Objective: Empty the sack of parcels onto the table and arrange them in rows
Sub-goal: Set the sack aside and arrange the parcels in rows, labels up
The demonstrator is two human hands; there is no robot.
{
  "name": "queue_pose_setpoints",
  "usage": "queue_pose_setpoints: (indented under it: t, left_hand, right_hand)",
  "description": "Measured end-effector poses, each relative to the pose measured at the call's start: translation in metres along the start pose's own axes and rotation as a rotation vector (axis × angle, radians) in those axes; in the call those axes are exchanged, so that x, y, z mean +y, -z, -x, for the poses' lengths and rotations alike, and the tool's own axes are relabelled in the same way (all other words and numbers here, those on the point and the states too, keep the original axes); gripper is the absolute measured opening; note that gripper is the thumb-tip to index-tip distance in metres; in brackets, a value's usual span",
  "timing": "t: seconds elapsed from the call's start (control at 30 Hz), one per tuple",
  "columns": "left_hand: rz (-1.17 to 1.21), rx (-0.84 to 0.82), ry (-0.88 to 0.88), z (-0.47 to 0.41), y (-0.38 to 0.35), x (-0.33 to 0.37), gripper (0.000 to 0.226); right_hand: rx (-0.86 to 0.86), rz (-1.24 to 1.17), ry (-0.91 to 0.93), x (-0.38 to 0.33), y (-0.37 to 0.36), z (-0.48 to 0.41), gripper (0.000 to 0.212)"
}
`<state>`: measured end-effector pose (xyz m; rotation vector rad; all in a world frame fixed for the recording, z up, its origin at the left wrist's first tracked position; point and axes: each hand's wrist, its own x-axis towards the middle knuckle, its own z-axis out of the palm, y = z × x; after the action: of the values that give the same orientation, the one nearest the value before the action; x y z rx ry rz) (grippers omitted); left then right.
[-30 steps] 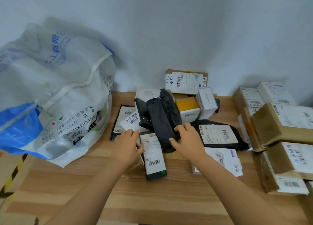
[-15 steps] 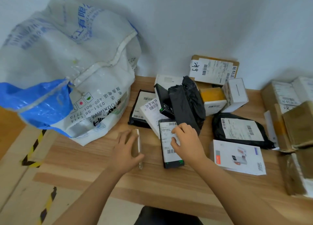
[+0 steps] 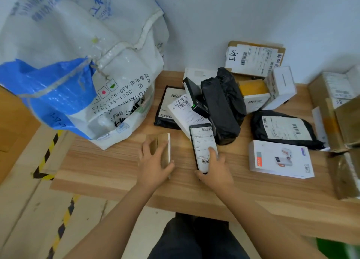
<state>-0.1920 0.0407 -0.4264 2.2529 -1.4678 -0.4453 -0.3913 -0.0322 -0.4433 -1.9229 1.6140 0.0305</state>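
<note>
A big white and blue woven sack (image 3: 78, 67) slumps on the left end of the wooden table (image 3: 116, 171). My left hand (image 3: 153, 161) spans a flat brown cardboard parcel (image 3: 158, 141) lying just in front of the sack, with fingers over its top and thumb at its right edge. My right hand (image 3: 216, 167) holds a slim black box with a white label (image 3: 201, 140), with a finger on the label and the thumb hooked at its near end. Behind them is a loose heap of parcels with a black poly bag (image 3: 222, 106) on top.
A white product box (image 3: 280, 159) and a black labelled mailer (image 3: 282, 128) lie to the right. Brown cartons (image 3: 342, 122) are stacked at the right edge. A labelled carton (image 3: 253, 58) leans on the wall. Yellow-black tape (image 3: 46, 155) marks the floor at left.
Both hands drew back from the heap toward the near edge. The left one brought the brown parcel out to the left, and the right one slid the labelled black box nearer.
</note>
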Motion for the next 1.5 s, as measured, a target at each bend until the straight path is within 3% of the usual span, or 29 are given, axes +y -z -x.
queue_pose_setpoints:
  t: [0.3, 0.43, 0.53, 0.7, 0.83, 1.1, 1.33, 1.5]
  left_hand:
    - [-0.105, 0.003, -0.112, 0.013, -0.019, 0.033, 0.064]
    - [-0.105, 0.104, -0.369, 0.03, -0.034, 0.055, 0.045]
    - [-0.067, -0.025, -0.528, 0.051, -0.056, 0.079, 0.045]
    - [-0.207, -0.374, -0.584, 0.079, -0.082, 0.111, 0.096]
    - [-0.225, -0.47, -0.607, 0.098, -0.092, 0.139, 0.103]
    - [-0.167, -0.424, -0.646, 0.133, -0.13, 0.193, 0.101]
    - [-0.078, -0.509, -0.664, 0.128, -0.158, 0.236, 0.095]
    - [-0.033, -0.554, -0.721, 0.111, -0.189, 0.283, 0.095]
  right_hand:
    - [-0.038, 0.206, 0.067, 0.074, 0.01, 0.045, 0.093]
    - [-0.073, 0.256, 0.129, 0.11, 0.022, 0.063, 0.091]
    - [-0.034, 0.221, 0.172, 0.13, 0.033, 0.077, 0.088]
    - [0.013, 0.137, 0.313, 0.16, 0.054, 0.108, 0.084]
    - [0.048, 0.155, 0.372, 0.189, 0.063, 0.137, 0.086]
    - [0.143, 0.181, 0.219, 0.242, 0.079, 0.167, 0.089]
    - [0.099, 0.289, 0.058, 0.278, 0.102, 0.165, 0.094]
    - [0.182, 0.3, -0.121, 0.309, 0.118, 0.157, 0.097]
